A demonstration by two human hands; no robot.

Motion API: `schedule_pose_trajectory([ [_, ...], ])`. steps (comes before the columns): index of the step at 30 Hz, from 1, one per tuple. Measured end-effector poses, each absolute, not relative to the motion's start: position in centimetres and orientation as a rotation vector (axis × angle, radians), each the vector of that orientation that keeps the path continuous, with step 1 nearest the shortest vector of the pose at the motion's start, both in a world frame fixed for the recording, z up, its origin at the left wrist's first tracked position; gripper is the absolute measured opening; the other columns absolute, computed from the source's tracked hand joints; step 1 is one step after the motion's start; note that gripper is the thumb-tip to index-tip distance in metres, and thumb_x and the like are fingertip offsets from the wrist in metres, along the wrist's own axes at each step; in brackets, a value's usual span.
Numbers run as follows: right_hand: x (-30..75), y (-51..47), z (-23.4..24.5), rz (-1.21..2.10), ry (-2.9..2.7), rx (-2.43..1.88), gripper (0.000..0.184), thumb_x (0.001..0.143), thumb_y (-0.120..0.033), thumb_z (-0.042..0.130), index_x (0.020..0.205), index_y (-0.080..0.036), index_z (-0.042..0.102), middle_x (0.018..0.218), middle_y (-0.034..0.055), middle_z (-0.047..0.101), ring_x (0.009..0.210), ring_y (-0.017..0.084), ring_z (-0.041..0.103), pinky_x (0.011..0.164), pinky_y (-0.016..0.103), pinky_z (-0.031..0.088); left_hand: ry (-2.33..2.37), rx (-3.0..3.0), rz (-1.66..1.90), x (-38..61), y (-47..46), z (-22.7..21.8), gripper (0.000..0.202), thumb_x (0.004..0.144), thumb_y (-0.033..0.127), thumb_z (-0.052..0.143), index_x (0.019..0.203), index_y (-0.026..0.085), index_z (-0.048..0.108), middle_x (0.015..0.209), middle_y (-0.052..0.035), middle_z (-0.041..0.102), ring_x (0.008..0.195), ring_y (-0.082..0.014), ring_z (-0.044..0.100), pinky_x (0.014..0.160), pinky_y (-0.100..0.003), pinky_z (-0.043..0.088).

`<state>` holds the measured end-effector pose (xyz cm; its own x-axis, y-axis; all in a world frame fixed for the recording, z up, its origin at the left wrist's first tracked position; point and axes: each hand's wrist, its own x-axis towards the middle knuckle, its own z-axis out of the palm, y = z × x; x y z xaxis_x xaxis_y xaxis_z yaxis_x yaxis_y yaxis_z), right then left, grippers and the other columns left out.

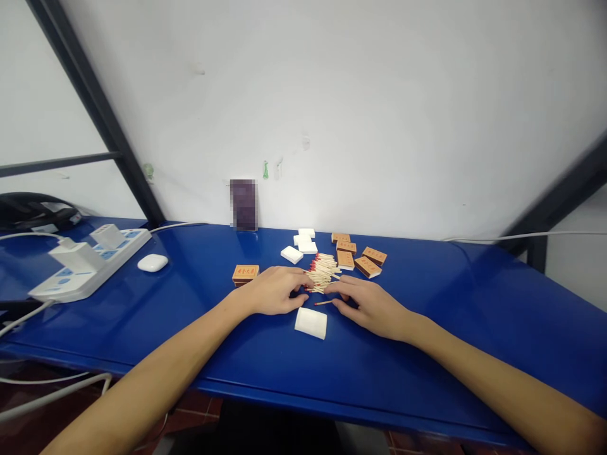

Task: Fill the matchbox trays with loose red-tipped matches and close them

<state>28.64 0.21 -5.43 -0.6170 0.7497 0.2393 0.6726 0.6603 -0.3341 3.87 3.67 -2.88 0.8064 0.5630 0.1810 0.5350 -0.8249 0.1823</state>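
A heap of red-tipped matches [326, 268] lies on the blue desk between my hands. My left hand [277, 291] rests at the heap's left side, fingertips against the matches and thumb apart from them. From the right, my right hand [367, 304] reaches the heap's near edge, its fingers and thumb spaced apart. One loose match [323, 303] lies by my right thumb; whether they touch I cannot tell. Just in front of both hands is a white matchbox tray [311, 323]. Beside my left wrist sits a stack of orange matchboxes [246, 273], partly hidden.
Behind the heap are several white boxes or trays [291, 254], with several orange matchboxes [368, 266] to the right. A white earbud case [152, 263] and a power strip [90, 275] with plugs occupy the left. A pixelated dark rectangle [244, 205] leans against the wall.
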Motion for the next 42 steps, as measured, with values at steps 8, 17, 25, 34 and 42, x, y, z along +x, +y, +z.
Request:
schedule_pose_trajectory([
  [8,28.65,0.33,-5.58,0.293,-2.531,-1.114,0.031,0.096,-0.025,0.045,0.121,-0.024,0.063,0.092,0.0053,0.061,0.078,0.017,0.058,0.069,0.029,0.046,0.86,2.9,0.339,3.91,3.94,-3.16,0.023,0.09,0.026,0.051,0.106,0.021,0.068,0.089,-0.0024,0.065,0.076,-0.0153,0.06,0.063,-0.026,0.039],
  [17,28.78,0.34,-5.61,0.277,-2.537,-1.161,0.037,0.096,-0.026,0.044,0.129,-0.024,0.059,0.096,0.0071,0.063,0.077,0.018,0.058,0.068,0.03,0.047,0.882,2.898,0.33,3.96,3.99,-3.21,0.025,0.091,0.025,0.05,0.108,0.02,0.067,0.079,-0.0022,0.062,0.068,-0.0149,0.056,0.058,-0.026,0.035],
  [25,28.42,0.53,-5.44,0.301,-2.518,-1.183,0.042,0.093,-0.025,0.047,0.134,-0.021,0.056,0.081,0.004,0.06,0.07,0.017,0.054,0.064,0.029,0.043,0.836,2.894,0.39,3.89,3.97,-3.36,0.024,0.088,0.019,0.05,0.106,0.021,0.067,0.082,-0.0007,0.066,0.071,-0.0141,0.06,0.06,-0.026,0.037],
  [34,28.71,0.78,-5.88,0.338,-2.504,-1.115,0.033,0.093,-0.024,0.049,0.122,-0.022,0.064,0.072,-0.0005,0.055,0.063,0.014,0.05,0.061,0.026,0.039,0.853,2.908,0.37,3.82,4.0,-3.26,0.026,0.089,0.019,0.05,0.107,0.022,0.069,0.084,-0.0022,0.067,0.072,-0.0148,0.06,0.061,-0.024,0.039],
  [42,28.58,0.64,-5.59,0.322,-2.524,-1.151,0.031,0.094,-0.027,0.048,0.119,-0.019,0.065,0.077,0.0031,0.063,0.07,0.016,0.055,0.066,0.028,0.043,0.803,2.915,0.375,3.8,4.07,-3.37,0.024,0.089,0.017,0.05,0.101,0.021,0.07,0.089,-0.0018,0.069,0.076,-0.0144,0.062,0.064,-0.025,0.041],
])
